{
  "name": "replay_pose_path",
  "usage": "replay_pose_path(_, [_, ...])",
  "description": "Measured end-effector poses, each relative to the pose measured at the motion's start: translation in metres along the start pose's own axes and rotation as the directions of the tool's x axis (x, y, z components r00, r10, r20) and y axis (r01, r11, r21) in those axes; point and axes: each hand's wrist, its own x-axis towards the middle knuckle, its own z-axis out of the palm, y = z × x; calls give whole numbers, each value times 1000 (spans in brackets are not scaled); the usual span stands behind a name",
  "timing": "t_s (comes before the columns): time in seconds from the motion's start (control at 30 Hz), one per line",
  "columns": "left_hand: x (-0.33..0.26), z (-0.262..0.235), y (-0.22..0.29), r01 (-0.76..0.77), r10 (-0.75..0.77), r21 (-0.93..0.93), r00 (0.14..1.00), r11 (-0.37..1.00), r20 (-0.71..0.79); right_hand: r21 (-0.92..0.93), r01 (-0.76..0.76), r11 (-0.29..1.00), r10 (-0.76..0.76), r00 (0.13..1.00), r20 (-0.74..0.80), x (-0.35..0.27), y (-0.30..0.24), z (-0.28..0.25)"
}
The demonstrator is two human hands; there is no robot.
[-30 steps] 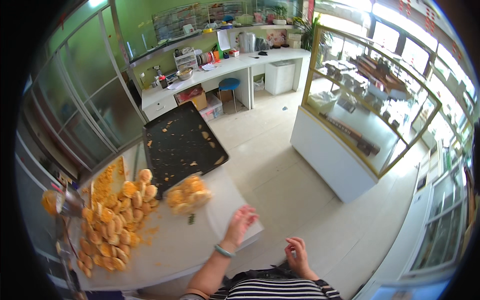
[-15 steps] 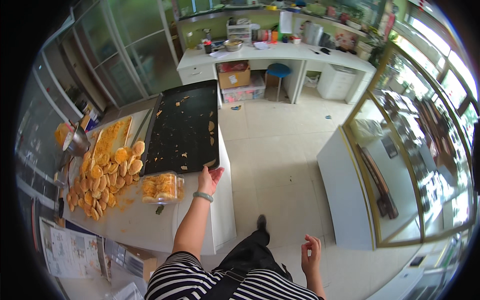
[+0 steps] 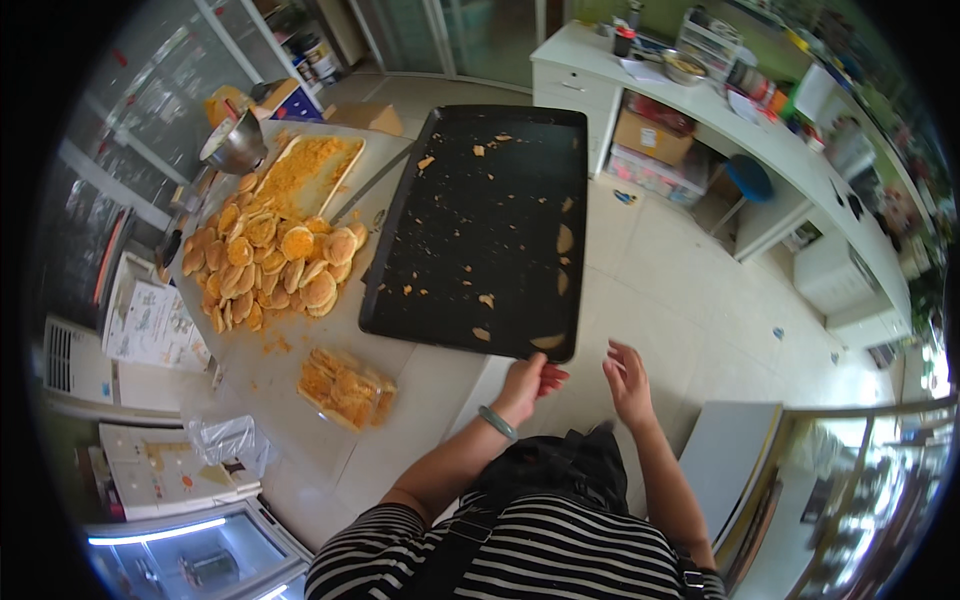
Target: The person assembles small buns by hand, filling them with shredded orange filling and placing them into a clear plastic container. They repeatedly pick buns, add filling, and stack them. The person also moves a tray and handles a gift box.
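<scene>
My left hand (image 3: 530, 388), with a green bangle at the wrist, grips the near right corner of a large black baking tray (image 3: 515, 225). Brown crumbs and thin crusts are scattered over the tray, which lies partly on the white table (image 3: 300, 450) and sticks out past its right edge. Just right of that corner my right hand (image 3: 628, 382) hangs in the air, fingers apart, holding nothing. Left of the tray lies a heap of small round cakes (image 3: 270, 265), some coated in orange crumbs. A clear plastic box (image 3: 388, 402) of coated cakes stands nearer me.
Behind the heap are a shallow tray (image 3: 347, 178) of orange crumbs and a metal bowl (image 3: 235, 143). A long flat blade (image 3: 372, 184) lies beside the black tray. A white desk (image 3: 570, 80) and blue stool (image 3: 748, 177) stand far right; a glass-sided case (image 3: 850, 480) is near right.
The view has turned left, so the table and tray appear further right. My right hand has risen toward the tray's near corner. My left hand stays on that corner.
</scene>
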Motion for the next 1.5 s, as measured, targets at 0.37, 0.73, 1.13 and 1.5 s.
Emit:
replay_pose_path(0.37, [36,35,188,-650,765,484,641,586,-65,86,-423,902,371,862,346,337,35,-27])
replay_pose_path(0.73, [186,60,237,-303,486,403,288,863,-825,21,-489,872,362,674,643,664,-15,-35])
replay_pose_path(1.13, [363,24,594,-690,557,72,513,720,-653,226,-416,881,171,724,668,1016,-113,70])
replay_pose_path(1.5, [562,-166,941,-721,535,-403,690,564,-487,71,-558,827,240,464,852,1342,-194,286])
